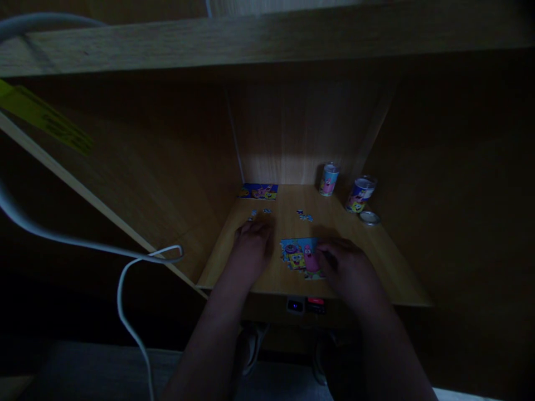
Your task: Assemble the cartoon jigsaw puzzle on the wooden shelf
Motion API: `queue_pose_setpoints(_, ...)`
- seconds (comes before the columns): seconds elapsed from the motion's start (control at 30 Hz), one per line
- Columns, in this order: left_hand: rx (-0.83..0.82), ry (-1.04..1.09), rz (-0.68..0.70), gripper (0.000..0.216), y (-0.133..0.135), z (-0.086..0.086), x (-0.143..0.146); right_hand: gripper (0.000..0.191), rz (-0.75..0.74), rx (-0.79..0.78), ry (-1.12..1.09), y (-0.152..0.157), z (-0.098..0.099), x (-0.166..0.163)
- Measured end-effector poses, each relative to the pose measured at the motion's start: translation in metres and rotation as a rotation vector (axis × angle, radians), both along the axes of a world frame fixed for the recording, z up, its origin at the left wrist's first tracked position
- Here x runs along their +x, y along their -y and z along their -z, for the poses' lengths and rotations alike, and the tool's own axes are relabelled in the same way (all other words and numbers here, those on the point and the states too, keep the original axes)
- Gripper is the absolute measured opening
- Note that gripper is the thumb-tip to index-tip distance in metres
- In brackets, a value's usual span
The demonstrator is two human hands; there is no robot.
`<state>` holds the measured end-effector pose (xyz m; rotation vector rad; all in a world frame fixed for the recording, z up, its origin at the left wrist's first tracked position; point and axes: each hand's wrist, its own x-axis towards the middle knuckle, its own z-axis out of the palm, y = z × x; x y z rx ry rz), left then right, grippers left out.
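Observation:
A partly assembled cartoon jigsaw puzzle (297, 259) lies flat on the wooden shelf board, its lower left outline uneven. My right hand (346, 267) covers its right side, thumb and forefinger closed together at that edge; whether a single loose piece is between them is hidden. To the left, my left hand (253, 242) rests low over the board with bent fingers, apart from the puzzle. Just beyond its fingertips lie a few loose puzzle pieces (267, 211). Another small group of pieces (305, 216) sits behind the puzzle. Dim light blurs the left fingertips.
A cartoon picture card (259, 191) lies at the back left. Two printed cans (329, 179) stand at the back right, with a round lid (370, 218) near them. Wooden walls enclose the sides. A white cable (121, 289) hangs at left, and a thick shelf edge (267, 42) crosses above.

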<state>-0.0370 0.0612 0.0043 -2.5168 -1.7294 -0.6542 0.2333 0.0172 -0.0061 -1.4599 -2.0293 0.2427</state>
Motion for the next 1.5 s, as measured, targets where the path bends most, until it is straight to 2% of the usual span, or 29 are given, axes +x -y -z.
queue_pose_setpoints(0.27,0.029,0.09,0.08,0.03,0.008,-0.008,-0.003,0.017,0.003,0.006,0.007,-0.001,0.0,0.0)
queue_pose_setpoints(0.47,0.044,0.107,0.026,0.017,0.027,-0.014,-0.008,0.016,-0.007,0.009,-0.01,-0.001,0.0,0.001)
queue_pose_setpoints(0.6,0.053,0.127,0.002,0.012,0.034,-0.012,-0.011,0.018,-0.003,-0.002,0.002,-0.001,0.001,0.0)
queue_pose_setpoints(0.77,0.047,0.138,0.001,0.022,0.03,-0.007,-0.014,0.019,0.003,0.002,0.012,-0.001,0.001,0.0)
queue_pose_setpoints(0.97,0.009,0.19,0.038,0.014,0.027,-0.006,-0.016,0.019,0.002,0.003,0.002,-0.001,0.001,0.0)
queue_pose_setpoints(1.17,-0.033,0.257,0.141,0.008,0.022,-0.004,-0.019,0.018,0.021,-0.005,0.022,-0.001,0.003,0.0)
queue_pose_setpoints(1.37,-0.004,0.253,0.071,0.011,0.022,0.0,-0.019,0.016,0.005,0.001,0.006,0.0,0.0,0.0)
queue_pose_setpoints(1.5,-0.011,0.245,0.082,0.011,0.021,0.003,-0.021,0.016,0.007,-0.008,-0.006,0.0,-0.002,-0.001)
